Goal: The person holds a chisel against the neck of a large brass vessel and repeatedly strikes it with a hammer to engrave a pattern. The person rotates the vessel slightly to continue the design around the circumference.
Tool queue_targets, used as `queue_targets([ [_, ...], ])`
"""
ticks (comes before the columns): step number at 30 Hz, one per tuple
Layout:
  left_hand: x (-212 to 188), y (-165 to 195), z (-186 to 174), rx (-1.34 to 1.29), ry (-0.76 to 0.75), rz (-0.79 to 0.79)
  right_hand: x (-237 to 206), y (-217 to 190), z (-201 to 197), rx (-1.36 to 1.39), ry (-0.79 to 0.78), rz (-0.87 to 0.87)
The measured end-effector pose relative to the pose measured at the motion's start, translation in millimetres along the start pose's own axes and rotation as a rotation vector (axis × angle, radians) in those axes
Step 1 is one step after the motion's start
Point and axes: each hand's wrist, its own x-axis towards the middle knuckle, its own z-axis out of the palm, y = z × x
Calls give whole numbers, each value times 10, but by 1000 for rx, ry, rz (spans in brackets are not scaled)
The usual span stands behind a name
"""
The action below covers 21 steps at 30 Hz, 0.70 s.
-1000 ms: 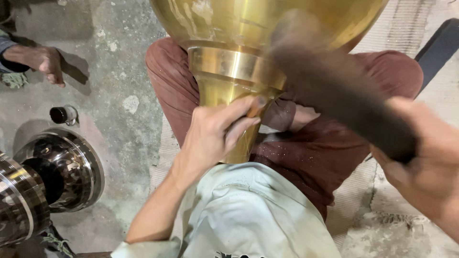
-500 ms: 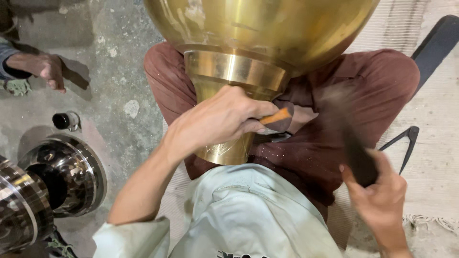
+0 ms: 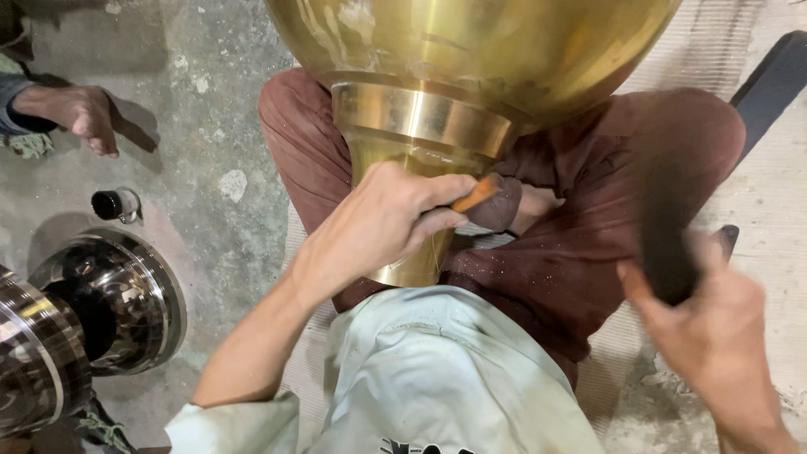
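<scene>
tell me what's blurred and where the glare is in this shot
Head view: the right hand and the dark tool it grips are smeared by motion blur; the left hand, holding an orange-handled tool at the brass vessel, is sharp. Soft glare streaks the vessel's golden bowl, and bright reflections ring the polished dark metal piece at left.

I sat on a stained grey concrete floor. A pale woven mat covered it to my right. On the floor to my left stood a shiny dark metal vessel, and just beyond it, a small dark cup.
</scene>
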Motion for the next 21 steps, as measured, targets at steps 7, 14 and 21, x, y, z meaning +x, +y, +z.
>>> queue_targets([
  [7,274,-47,-37,-27,-282,121,-544,293,692,95,-92,230],
  [14,475,-78,-21,-4,-533,177,-850,61,1003,323,193,154],
  [21,346,-67,-3,62,-405,71,-878,115,928,259,-17,389],
])
